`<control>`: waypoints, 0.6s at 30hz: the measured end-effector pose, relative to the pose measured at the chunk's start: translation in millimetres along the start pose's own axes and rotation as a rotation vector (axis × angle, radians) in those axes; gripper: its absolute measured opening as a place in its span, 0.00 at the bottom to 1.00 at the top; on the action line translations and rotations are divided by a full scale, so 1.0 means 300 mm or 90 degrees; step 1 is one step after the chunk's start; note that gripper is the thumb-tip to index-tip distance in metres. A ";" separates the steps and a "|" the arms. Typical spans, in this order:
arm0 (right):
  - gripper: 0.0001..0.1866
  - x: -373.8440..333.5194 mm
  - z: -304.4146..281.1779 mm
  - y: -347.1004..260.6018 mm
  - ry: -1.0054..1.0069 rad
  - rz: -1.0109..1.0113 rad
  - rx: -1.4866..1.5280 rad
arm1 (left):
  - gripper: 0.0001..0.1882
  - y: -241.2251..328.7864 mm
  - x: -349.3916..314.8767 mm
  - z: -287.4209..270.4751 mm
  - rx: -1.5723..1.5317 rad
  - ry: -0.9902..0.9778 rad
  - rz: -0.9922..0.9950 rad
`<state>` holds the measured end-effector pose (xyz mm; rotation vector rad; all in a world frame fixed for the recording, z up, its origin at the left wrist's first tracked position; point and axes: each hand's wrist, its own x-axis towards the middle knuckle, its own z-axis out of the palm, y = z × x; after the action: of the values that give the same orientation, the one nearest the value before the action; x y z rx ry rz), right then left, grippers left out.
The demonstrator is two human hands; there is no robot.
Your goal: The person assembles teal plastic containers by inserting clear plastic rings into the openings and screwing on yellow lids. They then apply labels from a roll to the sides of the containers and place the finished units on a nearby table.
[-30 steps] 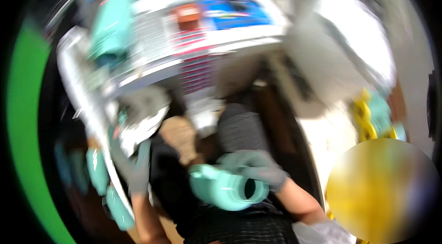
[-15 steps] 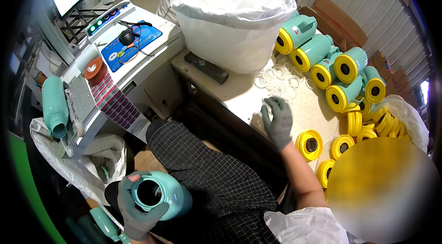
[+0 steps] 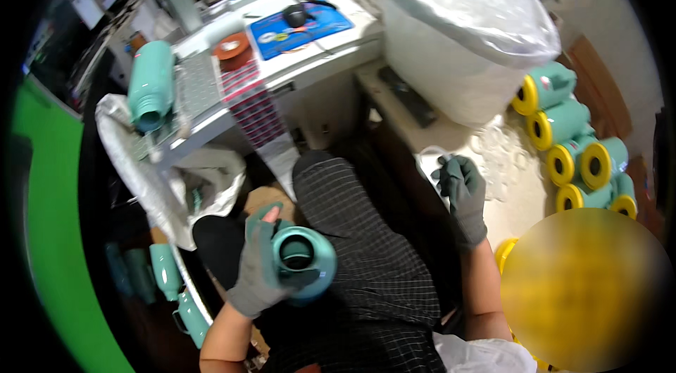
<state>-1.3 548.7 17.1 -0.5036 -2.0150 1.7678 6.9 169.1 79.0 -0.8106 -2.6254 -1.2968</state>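
Note:
My gloved left hand (image 3: pixel 259 267) is wrapped round a teal bottle (image 3: pixel 322 260) above my lap, its open mouth turned up toward me. Inside the mouth it is dark. My gloved right hand (image 3: pixel 461 193), fingers pinched together, holds a thin white ring (image 3: pixel 427 156) at its fingertips, over the near edge of the pale table. Beside that hand lies a scattered heap of similar white rings (image 3: pixel 501 162).
A large white sack (image 3: pixel 451 49) stands behind the rings. Several teal bottles with yellow caps (image 3: pixel 595 165) lie stacked at right. Left, another teal bottle (image 3: pixel 151 81) rests by a label roll (image 3: pixel 233 51) on a white machine (image 3: pixel 320 67). A blurred yellow patch (image 3: pixel 584 288) covers the lower right.
My right hand has picked up a white ring from the heap and drawn it toward the table's edge. The bottle stays in my left hand. My view has swung left.

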 end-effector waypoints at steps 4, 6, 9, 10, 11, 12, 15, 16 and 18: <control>0.18 -0.154 0.301 -0.265 -0.667 0.316 0.364 | 0.53 0.011 -0.010 -0.002 0.021 0.001 0.214; 0.19 -0.208 0.392 -0.297 -0.688 0.403 0.263 | 0.28 0.063 0.006 -0.050 0.118 -0.099 0.230; 0.21 -0.244 0.427 -0.308 -0.589 0.101 0.073 | 0.20 0.014 -0.064 -0.058 0.103 -0.047 0.163; 0.22 -0.263 0.431 -0.298 -0.544 -0.029 0.012 | 0.20 0.007 -0.067 -0.057 0.098 -0.033 0.159; 0.24 -0.281 0.451 -0.273 -0.485 -0.161 0.049 | 0.19 0.002 -0.066 -0.057 0.092 -0.020 0.157; 0.23 -0.276 0.467 -0.327 -0.361 -0.371 -0.082 | 0.19 0.003 -0.063 -0.058 0.084 -0.016 0.171; 0.17 -0.261 0.425 -0.321 -0.577 -0.602 -0.114 | 0.22 -0.018 -0.057 -0.053 0.086 -0.013 0.200; 0.17 -0.292 0.422 -0.335 -0.568 -0.685 -0.228 | 0.23 -0.029 -0.063 -0.057 0.086 -0.006 0.193; 0.19 -0.237 0.461 -0.353 -0.555 -0.763 -0.261 | 0.25 -0.056 -0.038 -0.071 0.098 0.019 0.199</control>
<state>-13.8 381.1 101.9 1.3439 -2.3151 0.7999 5.1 139.8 76.8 -1.1100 -2.4124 -1.0048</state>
